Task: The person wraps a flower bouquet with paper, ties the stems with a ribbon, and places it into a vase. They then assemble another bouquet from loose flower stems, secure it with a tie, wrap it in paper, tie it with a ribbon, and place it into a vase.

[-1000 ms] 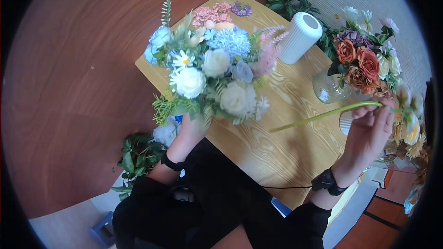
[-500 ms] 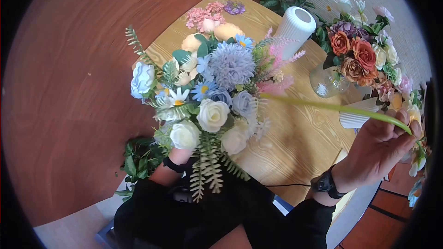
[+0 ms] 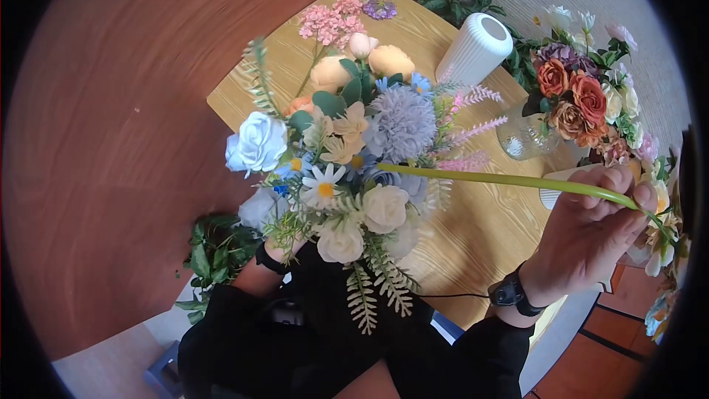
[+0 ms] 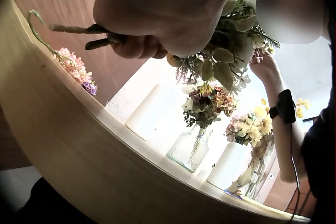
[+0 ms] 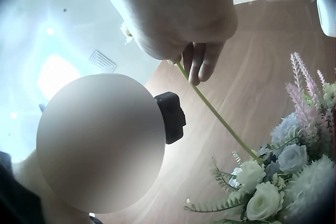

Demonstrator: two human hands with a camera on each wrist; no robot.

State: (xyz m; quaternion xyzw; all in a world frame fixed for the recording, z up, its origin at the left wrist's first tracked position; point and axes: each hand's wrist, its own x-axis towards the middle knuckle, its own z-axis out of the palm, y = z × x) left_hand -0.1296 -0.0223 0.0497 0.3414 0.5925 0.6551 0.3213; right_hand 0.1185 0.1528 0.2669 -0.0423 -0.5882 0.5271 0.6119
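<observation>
A mixed bouquet of blue, white and peach flowers is held up over the table's near left part. In the left wrist view the left hand grips its bundled stems, whose ends stick out past the fingers; from the head view the blossoms mostly hide that hand. The right hand pinches a long green stem near its flower end. This stem points left, its tip at the bouquet's blue and white roses. In the right wrist view the right hand has the stem between thumb and fingers.
On the wooden table stand a white ribbed vase, a glass vase with orange and cream flowers, and another white vase at the right. Pink sprigs lie at the far edge. Leafy plants are beside the table.
The bouquet has turned and tilted in the left hand, now showing its top more. The right hand's stem has swung level and moved left to the bouquet.
</observation>
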